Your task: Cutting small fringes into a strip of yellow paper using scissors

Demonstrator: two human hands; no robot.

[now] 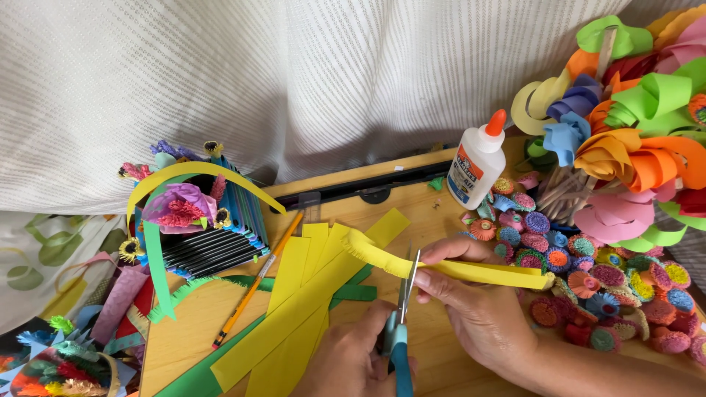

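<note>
On wooden board [191, 323] below white curtain [294, 73]: left hand [353, 360] grips scissors [401, 323], right hand [478, 309] pinches yellow strip [471, 272].

Both hands [412, 323] and forearms are bare, with no sleeves, rings or gloves.

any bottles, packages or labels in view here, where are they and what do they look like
Glue bottle: stands upright at the back of the wooden table, right of centre, beside the small rolled paper flowers; white squeeze bottle with an orange tip.
Label on the bottle: on its front face, mostly orange and blue, print not described.
No other packages, signs or screens show.
</note>
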